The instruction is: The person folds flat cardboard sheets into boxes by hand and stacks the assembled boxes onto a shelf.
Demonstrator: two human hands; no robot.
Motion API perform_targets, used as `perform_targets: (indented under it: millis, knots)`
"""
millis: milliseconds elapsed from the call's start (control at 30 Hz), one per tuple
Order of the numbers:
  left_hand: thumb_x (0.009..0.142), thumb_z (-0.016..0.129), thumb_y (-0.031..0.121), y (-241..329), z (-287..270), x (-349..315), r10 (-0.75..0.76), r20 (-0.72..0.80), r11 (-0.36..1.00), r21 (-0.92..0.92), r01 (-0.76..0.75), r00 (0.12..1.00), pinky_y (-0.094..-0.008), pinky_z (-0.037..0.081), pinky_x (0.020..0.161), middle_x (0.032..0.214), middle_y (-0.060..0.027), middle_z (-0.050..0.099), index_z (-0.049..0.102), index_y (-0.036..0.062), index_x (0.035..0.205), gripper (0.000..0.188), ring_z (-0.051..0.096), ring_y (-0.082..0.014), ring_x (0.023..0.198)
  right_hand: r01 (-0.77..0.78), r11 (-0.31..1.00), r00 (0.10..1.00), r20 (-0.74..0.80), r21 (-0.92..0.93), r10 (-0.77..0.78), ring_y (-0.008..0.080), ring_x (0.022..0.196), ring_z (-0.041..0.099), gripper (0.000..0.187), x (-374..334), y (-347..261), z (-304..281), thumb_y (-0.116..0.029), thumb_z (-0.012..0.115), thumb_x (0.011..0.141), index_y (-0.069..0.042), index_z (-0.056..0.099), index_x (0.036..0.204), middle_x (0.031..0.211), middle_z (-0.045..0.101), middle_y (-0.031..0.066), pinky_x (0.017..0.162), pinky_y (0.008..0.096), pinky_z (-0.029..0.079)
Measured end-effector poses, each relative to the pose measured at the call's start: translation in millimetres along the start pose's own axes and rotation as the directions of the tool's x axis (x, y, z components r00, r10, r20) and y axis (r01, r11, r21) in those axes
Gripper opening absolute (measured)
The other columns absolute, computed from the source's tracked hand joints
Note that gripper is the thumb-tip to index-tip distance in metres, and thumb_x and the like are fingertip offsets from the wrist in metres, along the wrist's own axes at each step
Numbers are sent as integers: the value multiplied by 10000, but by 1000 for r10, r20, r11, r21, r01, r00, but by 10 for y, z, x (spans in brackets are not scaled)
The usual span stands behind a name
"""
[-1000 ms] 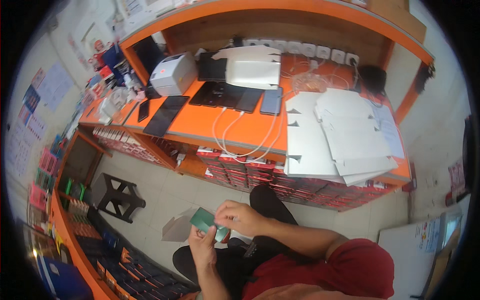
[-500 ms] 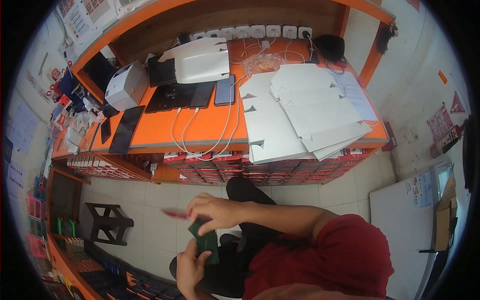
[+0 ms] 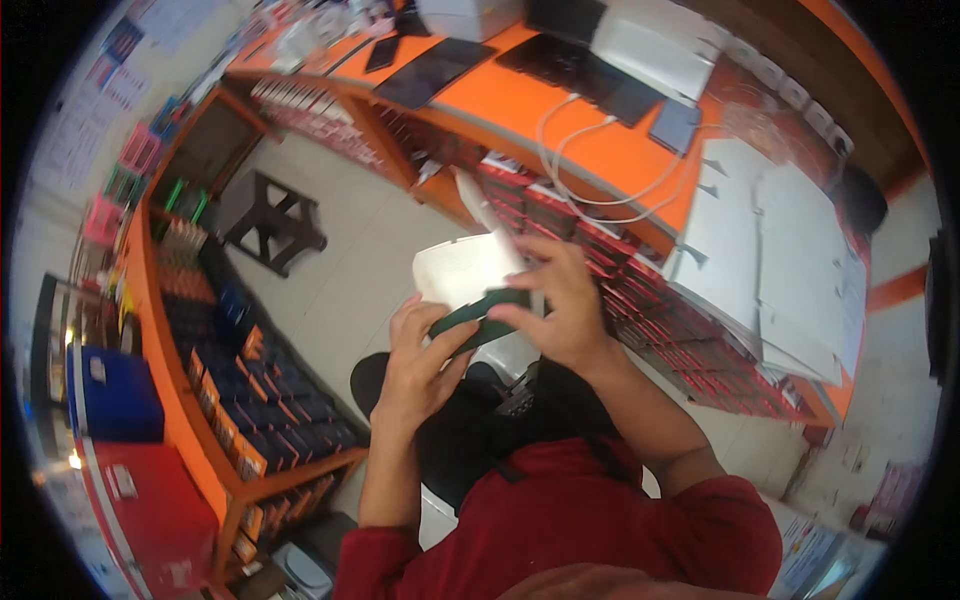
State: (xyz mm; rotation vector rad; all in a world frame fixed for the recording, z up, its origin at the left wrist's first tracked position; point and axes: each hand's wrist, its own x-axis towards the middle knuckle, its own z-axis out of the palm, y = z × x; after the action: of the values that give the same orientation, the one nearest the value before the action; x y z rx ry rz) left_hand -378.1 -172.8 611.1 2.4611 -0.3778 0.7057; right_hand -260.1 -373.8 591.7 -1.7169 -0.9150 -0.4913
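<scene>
In front of my body I hold a small folding cardboard box (image 3: 458,268), with white insides showing and dark green outer panels. One white flap stands up at its far side, slightly blurred. My left hand (image 3: 412,350) grips the near left part, fingers wrapped round the green panel. Opposite it, my right hand (image 3: 562,305) pinches the right end, with the thumb along the green edge and the fingers by the white flap. Whether anything lies inside the box cannot be made out.
An orange desk (image 3: 520,85) runs along the far right with tablets (image 3: 432,72), white cables and large white cardboard sheets (image 3: 745,255). Red boxes (image 3: 545,205) are stacked beneath it. A dark stool (image 3: 270,220) stands on the tiled floor. Dark boxes (image 3: 265,385) fill an orange shelf at left.
The view has swung left. The flat green cardboard between my hands is now spread into a box shape with its white inside facing up, and both hands have shifted round its sides.
</scene>
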Motion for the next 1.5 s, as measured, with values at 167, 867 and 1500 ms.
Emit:
perform_targets:
  millis: [167,867,1500]
  knots:
    - [671,893,45,42,-51,32,-47,-61,999,-30,46,997,-553,452,1099,1144,-109,609,749,128,1104,464,591,-331,1113,-188,978,960,-193,86,202,337,1155,627,411,38,-96,172,-107,935,679,-18,692,998,1279,646,191,962,424,507]
    - [922,746,195,69,250,-284,-39,-384,995,-104,-1,923,-550,348,1193,1491,-215,509,502,63,1452,599,464,-390,1439,-580,594,708,-17,557,706,89,776,618,301,-28,254,73,-62,711,944,19,633,1224,942,694,34,655,256,497]
    - [964,702,53,-262,332,-747,-722,389,109,-753,649,572,-295,556,857,1029,-34,715,644,-12,1252,300,674,-129,932,-949,274,291,764,155,576,135,1051,670,340,-720,417,115,-80,598,1025,39,592,1343,1200,705,108,907,292,525]
